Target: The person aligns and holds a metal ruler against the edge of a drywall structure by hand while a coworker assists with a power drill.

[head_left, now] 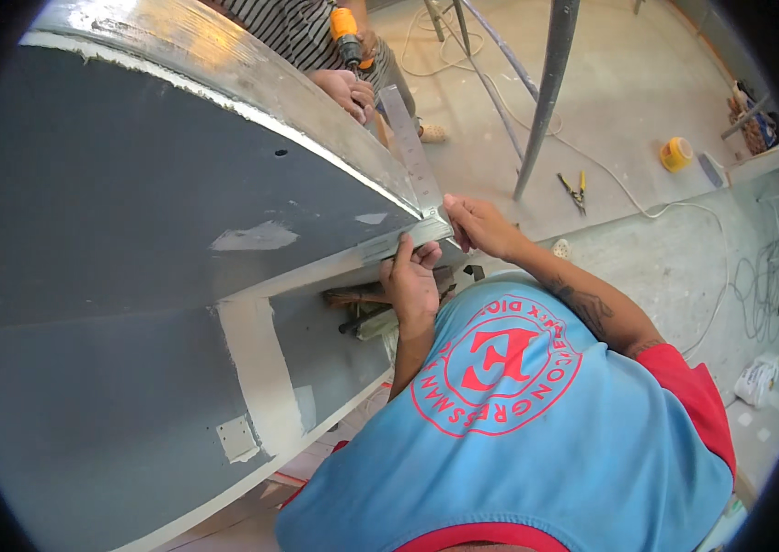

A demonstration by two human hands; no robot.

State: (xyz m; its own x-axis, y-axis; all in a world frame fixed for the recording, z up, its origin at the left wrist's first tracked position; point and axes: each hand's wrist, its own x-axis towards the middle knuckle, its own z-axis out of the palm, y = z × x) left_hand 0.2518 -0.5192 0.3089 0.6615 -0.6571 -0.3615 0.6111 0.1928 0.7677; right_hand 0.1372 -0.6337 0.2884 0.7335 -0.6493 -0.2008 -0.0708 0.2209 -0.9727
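Observation:
A metal try square [406, 241] lies at the corner of a large grey board panel [132, 184]. Its stock rests along the panel's near edge, and its ruled blade sticks up past the curved metal-faced edge [316, 115]. My left hand [415, 283] is closed on the stock, thumb on top and fingers curled at its side. My right hand [479, 225] is closed at the square's corner, fingers bent against its end; part of its grip is hidden.
Across the panel a co-worker's hand [345, 90] is beside an orange and black power drill [347, 35]. Metal scaffold legs [548, 101] stand beyond my right hand. On the floor lie snips with yellow handles [575, 192], a yellow tub [675, 155] and a pale cable [615, 175].

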